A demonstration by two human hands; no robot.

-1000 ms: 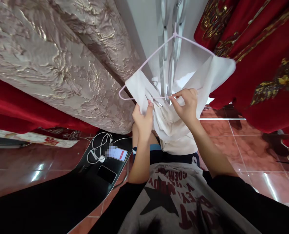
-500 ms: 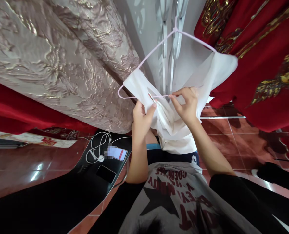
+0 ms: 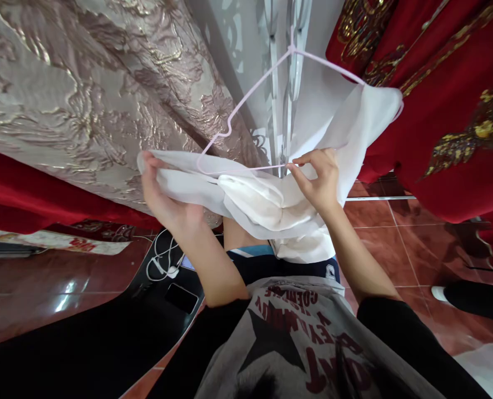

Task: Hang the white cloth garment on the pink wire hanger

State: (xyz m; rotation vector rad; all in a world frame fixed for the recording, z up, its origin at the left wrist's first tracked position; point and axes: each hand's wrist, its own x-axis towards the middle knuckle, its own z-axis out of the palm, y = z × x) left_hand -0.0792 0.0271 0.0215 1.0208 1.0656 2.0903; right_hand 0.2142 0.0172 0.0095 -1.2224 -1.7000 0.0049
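Note:
A pale pink hanger [image 3: 255, 88] hangs in front of me, its right shoulder inside a sheer white garment [image 3: 255, 202]. The hanger's left shoulder is bare, and its lower left corner lies against the cloth. My left hand [image 3: 167, 199] is out to the left, its fingers wrapped in the edge of the garment and stretching it sideways. With thumb and forefinger, my right hand [image 3: 319, 174] pinches the hanger's thin bottom bar near its middle. The lower part of the garment falls over my lap.
Textured beige cloth [image 3: 84, 111] hangs at the left, red cloth with gold sequins [image 3: 458, 133] at the right. A black bench [image 3: 88, 338] carries a dark phone [image 3: 181, 298] and white earphones [image 3: 159, 260]. Another person's foot [image 3: 438, 293] is at the right.
My left hand has moved left, pulling the garment's left side off the hanger's left shoulder and spreading it out. My right hand stays at the bottom bar.

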